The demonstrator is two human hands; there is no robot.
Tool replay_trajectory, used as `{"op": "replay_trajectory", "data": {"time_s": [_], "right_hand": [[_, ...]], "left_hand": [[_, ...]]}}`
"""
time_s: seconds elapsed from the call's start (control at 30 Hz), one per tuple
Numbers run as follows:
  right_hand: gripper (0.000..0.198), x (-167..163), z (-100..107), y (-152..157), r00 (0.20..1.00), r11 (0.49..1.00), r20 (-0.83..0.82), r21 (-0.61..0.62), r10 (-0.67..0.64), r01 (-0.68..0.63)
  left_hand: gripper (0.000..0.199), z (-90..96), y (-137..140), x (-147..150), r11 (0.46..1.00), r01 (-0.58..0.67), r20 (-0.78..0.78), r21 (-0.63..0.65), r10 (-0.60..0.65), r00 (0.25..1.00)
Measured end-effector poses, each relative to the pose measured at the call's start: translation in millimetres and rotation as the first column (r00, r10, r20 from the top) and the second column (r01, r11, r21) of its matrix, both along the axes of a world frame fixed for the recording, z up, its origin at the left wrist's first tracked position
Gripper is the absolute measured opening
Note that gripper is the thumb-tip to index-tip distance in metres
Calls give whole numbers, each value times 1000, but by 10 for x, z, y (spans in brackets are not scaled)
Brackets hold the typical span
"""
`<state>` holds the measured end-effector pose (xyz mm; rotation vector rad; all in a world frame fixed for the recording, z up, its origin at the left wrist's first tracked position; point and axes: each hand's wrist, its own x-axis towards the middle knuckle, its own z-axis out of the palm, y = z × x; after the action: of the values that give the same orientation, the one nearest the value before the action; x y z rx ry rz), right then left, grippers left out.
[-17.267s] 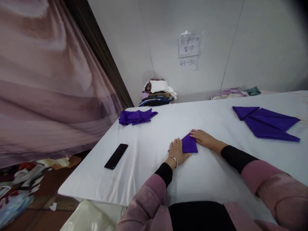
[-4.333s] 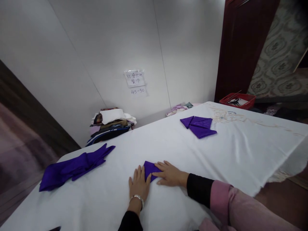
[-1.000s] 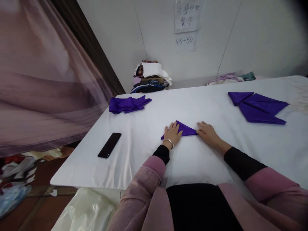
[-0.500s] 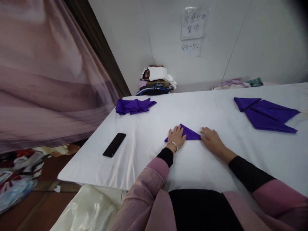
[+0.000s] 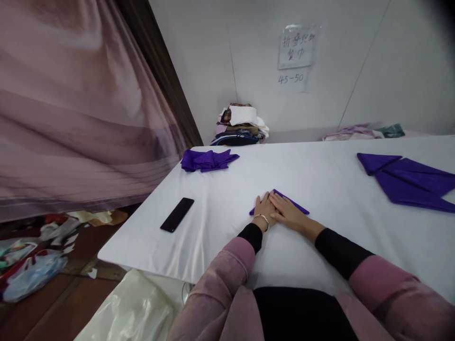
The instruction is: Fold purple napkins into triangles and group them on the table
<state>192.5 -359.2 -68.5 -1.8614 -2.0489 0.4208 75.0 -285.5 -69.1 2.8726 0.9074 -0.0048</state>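
A purple napkin (image 5: 295, 204), folded into a flat triangle, lies on the white-covered table (image 5: 220, 227). My left hand (image 5: 264, 208) rests flat on its left part, fingers stretched forward, a silver bracelet at the wrist. Across the napkin's middle lies my right hand (image 5: 287, 212), also flat, its fingertips meeting or overlapping those of the left hand. Most of the triangle is hidden beneath both hands; its peak and right corner show.
A black phone (image 5: 177, 214) lies to the left. Purple cloths sit at the far left (image 5: 208, 160) and, folded, at the right (image 5: 408, 182). Stacked clothes (image 5: 241, 125) stand behind the table by the wall. A pink curtain (image 5: 88, 113) hangs at the left edge.
My right hand has moved left from the napkin's right corner onto its middle, beside my left hand. The left hand stays on the napkin. The camera view has shifted slightly.
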Motion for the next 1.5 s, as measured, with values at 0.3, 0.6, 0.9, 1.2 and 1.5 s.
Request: {"op": "replay_trajectory", "data": {"time_s": [0.3,0.6,0.9,1.2,1.5], "right_hand": [[72,397,-276,-298,969,995,238,97,-61,39],[70,456,-271,-363,967,994,247,98,-62,39],[69,488,-305,-382,969,994,243,111,-49,23],[71,474,-305,-377,964,992,257,118,-67,38],[71,476,-291,-370,964,995,257,86,-68,47]], "left_hand": [[56,-27,-5,13,999,-40,66,-23,42,997],[58,-35,51,-120,995,-86,84,-57,90,992],[50,-3,93,-749,959,-273,57,-76,278,959],[38,-41,91,-1065,957,-251,303,-146,285,910],[18,16,149,-905,947,-269,328,-174,313,891]]}}
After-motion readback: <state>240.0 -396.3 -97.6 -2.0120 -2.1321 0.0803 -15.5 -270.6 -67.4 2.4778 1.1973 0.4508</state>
